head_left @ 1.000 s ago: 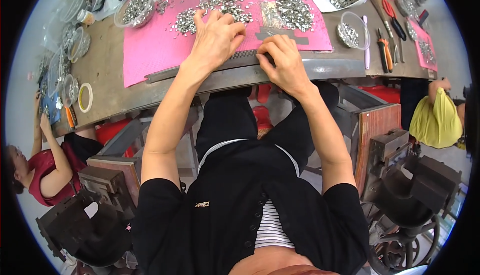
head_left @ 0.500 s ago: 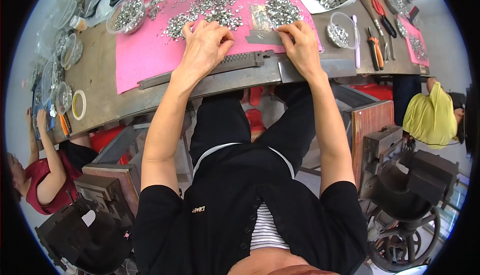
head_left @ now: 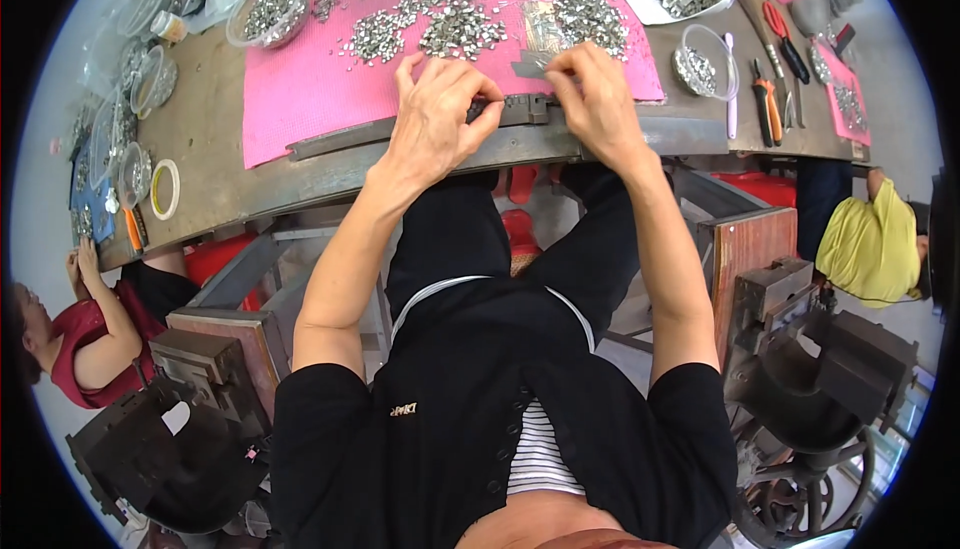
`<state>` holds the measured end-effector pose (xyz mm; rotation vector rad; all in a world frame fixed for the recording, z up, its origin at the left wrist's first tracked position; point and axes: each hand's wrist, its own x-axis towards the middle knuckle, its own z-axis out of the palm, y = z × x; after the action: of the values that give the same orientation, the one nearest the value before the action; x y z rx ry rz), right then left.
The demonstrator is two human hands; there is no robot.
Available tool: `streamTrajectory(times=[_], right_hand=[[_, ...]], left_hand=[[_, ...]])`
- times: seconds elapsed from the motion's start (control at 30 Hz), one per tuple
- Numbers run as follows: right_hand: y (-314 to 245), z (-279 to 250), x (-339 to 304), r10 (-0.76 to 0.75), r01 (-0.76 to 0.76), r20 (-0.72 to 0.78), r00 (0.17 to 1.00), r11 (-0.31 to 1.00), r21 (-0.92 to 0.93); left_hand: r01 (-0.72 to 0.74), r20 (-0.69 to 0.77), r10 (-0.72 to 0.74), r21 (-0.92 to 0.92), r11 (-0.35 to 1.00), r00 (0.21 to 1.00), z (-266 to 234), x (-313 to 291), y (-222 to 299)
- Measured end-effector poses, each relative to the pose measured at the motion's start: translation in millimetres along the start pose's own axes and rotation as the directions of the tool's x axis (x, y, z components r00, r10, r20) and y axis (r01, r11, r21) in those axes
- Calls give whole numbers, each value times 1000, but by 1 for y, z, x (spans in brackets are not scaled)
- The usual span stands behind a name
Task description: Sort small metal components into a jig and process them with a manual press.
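Observation:
My left hand (head_left: 440, 114) is over the grooved grey metal bar (head_left: 525, 107) at the bench's front edge, thumb and forefinger curled toward each other at the bar. Anything held between them is too small to make out. To the right, my right hand (head_left: 600, 109) has its thumb and forefinger pinched beside a flat grey strip (head_left: 526, 69) and a patch of thin pins (head_left: 540, 27); what sits in the pinch is not visible. Small silvery metal pieces (head_left: 462, 31) lie in loose heaps beyond my left hand, and another heap (head_left: 588, 17) lies beyond my right, all on a pink mat (head_left: 300, 89).
A white tray (head_left: 655, 15) of metal links stands at the far right, near a clear round tub (head_left: 700, 61). Orange-handled pliers (head_left: 768, 109) and red-handled pliers (head_left: 785, 34) lie beyond it. Left are another tub (head_left: 268, 9) and a tape roll (head_left: 165, 189). Other people sit on both sides.
My left hand has moved right along the metal bar, its thumb and forefinger now nearer the bar's right end. My right hand stays by the flat strip. The view has shifted slightly.

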<state>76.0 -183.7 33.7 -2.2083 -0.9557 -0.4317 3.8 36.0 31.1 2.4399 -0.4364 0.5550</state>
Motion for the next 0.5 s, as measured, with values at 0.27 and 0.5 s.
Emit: streamTrajectory(times=[0.27,0.5], right_hand=[[-32,29,-18,-36,37,-35,999,999,28],[-33,33,-20,-69,68,-57,996,998,-16]], left_hand=[[-34,-58,33,-30,999,998,6,-9,-5],[49,-111,-60,-101,994,992,6,-14,1]])
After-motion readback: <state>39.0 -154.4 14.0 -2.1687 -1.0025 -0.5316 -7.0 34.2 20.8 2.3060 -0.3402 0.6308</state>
